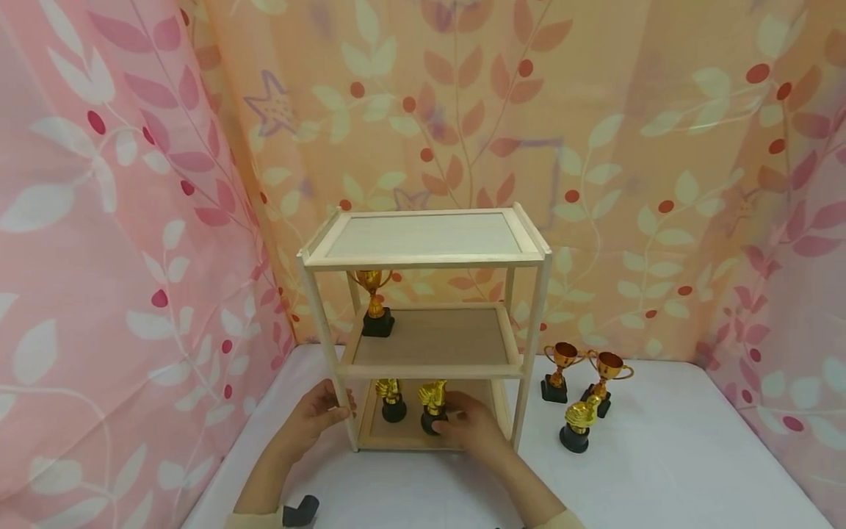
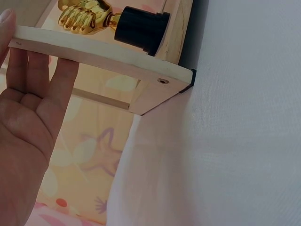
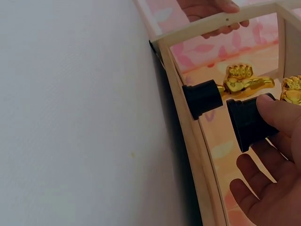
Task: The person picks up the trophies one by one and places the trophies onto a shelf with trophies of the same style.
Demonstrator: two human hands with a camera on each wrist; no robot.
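Observation:
My right hand [image 1: 477,430] pinches the black base of a gold thumbs-up trophy [image 1: 433,397] between thumb and fingers, at the bottom tier of a small wooden shelf [image 1: 429,372]. In the right wrist view the thumb [image 3: 273,110] lies across that base. To its left on the same tier stands a second thumbs-up trophy [image 1: 394,409], untouched. My left hand [image 1: 307,420] holds the shelf's front left post [image 1: 328,345], thumb on one side and fingers [image 2: 63,77] behind it.
A gold cup trophy [image 1: 377,322] stands at the left of the middle tier. On the white table [image 1: 661,470] right of the shelf are two cup trophies [image 1: 562,356] [image 1: 606,365] and another thumbs-up trophy [image 1: 576,433]. Patterned curtains [image 1: 595,147] enclose the table.

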